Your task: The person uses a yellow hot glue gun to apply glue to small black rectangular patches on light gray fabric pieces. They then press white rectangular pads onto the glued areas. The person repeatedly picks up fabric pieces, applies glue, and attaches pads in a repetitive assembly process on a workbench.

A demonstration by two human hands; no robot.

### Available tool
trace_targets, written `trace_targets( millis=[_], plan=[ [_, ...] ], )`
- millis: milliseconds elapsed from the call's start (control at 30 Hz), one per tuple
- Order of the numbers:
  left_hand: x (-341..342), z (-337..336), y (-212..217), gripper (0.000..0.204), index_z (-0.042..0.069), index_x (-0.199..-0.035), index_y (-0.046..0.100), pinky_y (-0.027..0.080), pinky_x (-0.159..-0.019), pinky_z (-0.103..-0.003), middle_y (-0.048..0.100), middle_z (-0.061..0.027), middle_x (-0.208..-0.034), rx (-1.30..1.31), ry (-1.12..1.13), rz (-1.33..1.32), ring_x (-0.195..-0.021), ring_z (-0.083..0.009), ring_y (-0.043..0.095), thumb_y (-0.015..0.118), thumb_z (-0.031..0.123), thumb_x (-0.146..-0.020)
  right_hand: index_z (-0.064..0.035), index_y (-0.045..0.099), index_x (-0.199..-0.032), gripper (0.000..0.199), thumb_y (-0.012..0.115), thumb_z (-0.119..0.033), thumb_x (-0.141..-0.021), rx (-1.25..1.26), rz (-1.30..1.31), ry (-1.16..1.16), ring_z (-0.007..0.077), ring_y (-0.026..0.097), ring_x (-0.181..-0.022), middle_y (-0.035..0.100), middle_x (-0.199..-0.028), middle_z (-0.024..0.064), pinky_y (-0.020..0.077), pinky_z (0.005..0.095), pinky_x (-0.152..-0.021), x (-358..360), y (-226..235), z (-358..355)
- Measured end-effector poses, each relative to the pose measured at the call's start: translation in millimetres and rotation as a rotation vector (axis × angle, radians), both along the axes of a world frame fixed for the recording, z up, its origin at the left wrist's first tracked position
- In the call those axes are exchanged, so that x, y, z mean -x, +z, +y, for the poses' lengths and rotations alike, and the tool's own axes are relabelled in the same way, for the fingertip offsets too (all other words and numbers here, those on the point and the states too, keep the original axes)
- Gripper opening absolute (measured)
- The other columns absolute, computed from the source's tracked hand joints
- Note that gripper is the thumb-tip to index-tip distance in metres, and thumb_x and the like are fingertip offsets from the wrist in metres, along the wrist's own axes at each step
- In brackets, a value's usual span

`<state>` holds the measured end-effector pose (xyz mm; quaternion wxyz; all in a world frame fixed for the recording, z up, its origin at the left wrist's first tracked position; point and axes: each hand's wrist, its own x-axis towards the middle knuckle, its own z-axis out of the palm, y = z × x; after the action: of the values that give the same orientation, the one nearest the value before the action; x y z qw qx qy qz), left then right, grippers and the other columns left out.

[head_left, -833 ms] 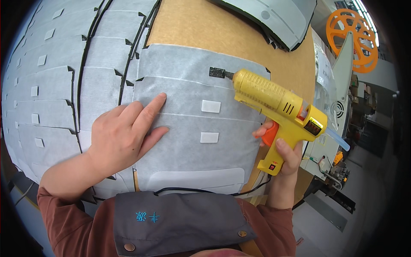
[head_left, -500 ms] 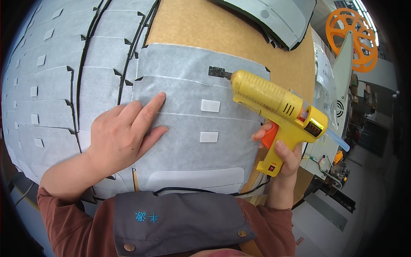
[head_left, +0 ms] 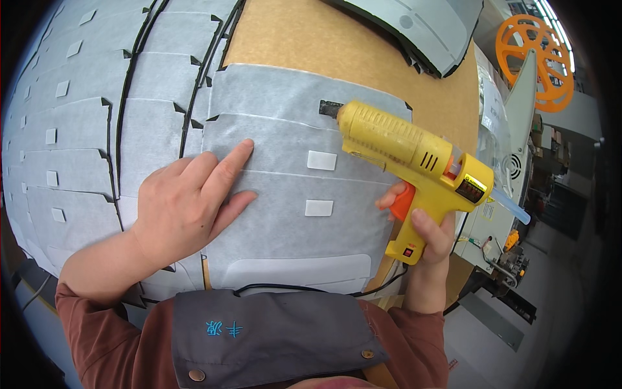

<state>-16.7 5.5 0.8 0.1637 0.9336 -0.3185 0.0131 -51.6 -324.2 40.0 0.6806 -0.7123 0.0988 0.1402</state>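
My right hand [head_left: 433,236] is wrapped around the handle of a yellow hot glue gun [head_left: 395,139], a finger at its orange trigger. A clear glue stick [head_left: 510,206] pokes out of the gun's rear. Its nozzle end is over a small black rectangular patch [head_left: 329,108] on the top grey panel, hiding part of the patch. Flat on the overlapping grey fabric-faced panels [head_left: 272,227] lies my left hand [head_left: 188,201], open, index finger stretched out and thumb apart. Two white rectangular pads, an upper pad [head_left: 321,160] and a lower pad [head_left: 319,208], sit between my hands.
More grey panels [head_left: 78,123] with white pads and black edges overlap at the left. A curved grey panel [head_left: 414,26] lies on the brown board [head_left: 285,39] at the back. To the right stands a machine with an orange reel [head_left: 534,61]. The gun's black cord [head_left: 382,285] runs along my front.
The glue gun has shifted slightly left and up, its nozzle end now covering part of the black patch. My left hand stays almost in place.
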Motion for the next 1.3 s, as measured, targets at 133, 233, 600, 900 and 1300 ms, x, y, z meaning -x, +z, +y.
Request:
trace_targets(
  millis=[133, 233, 600, 900, 1300],
  plan=[
    [0, 0, 0, 0.068, 0.007, -0.138, 0.054, 0.037, -0.049, -0.028, 0.043, -0.0009, -0.070, 0.010, 0.000, -0.007, -0.057, -0.0142, 0.046, 0.078, 0.028, -0.079, 0.0055, 0.048, -0.130, 0.061, 0.065, -0.024, -0.080, -0.004, 0.015, 0.013, 0.0248, 0.066, -0.095, 0.065, -0.104, 0.0174, 0.0509, 0.0309, -0.077, 3, 0, -2],
    [0, 0, -1, 0.068, 0.007, -0.138, 0.054, 0.037, -0.049, -0.028, 0.043, -0.0009, -0.070, 0.009, -0.004, -0.003, -0.057, -0.0142, 0.046, 0.078, 0.028, -0.078, 0.0086, 0.054, -0.119, 0.056, 0.064, -0.027, -0.076, 0.053, -0.031, -0.110, 0.0282, 0.069, -0.087, 0.068, -0.095, 0.0196, 0.0533, 0.0291, -0.068, 7, -2, 6],
    [0, 0, 0, 0.067, 0.008, -0.138, 0.054, 0.038, -0.050, -0.028, 0.044, -0.0010, -0.070, 0.000, 0.000, -0.003, -0.057, -0.0144, 0.047, 0.078, 0.027, -0.078, 0.0094, 0.049, -0.124, 0.061, 0.065, -0.024, -0.075, 0.047, -0.037, -0.152, 0.0293, 0.069, -0.086, 0.062, -0.102, 0.0199, 0.0547, 0.0292, -0.066, 11, -2, -3],
    [-1, -1, 0, 0.066, 0.008, -0.137, 0.055, 0.038, -0.049, -0.028, 0.043, -0.0014, -0.070, 0.012, 0.004, -0.006, -0.057, -0.0148, 0.047, 0.078, 0.027, -0.078, 0.0071, 0.049, -0.127, 0.059, 0.064, -0.022, -0.078, -0.004, -0.041, -0.110, 0.0253, 0.067, -0.090, 0.065, -0.102, 0.0176, 0.0513, 0.0298, -0.072, 8, 0, 2],
    [0, 0, 0, 0.066, 0.008, -0.137, 0.055, 0.038, -0.049, -0.028, 0.043, -0.0012, -0.070, 0.009, 0.003, 0.001, -0.057, -0.0146, 0.046, 0.078, 0.027, -0.079, 0.0085, 0.050, -0.125, 0.058, 0.063, -0.023, -0.078, 0.044, -0.062, -0.079, 0.0266, 0.068, -0.087, 0.065, -0.102, 0.0177, 0.0515, 0.0295, -0.068, 0, -6, 0]
  ],
)
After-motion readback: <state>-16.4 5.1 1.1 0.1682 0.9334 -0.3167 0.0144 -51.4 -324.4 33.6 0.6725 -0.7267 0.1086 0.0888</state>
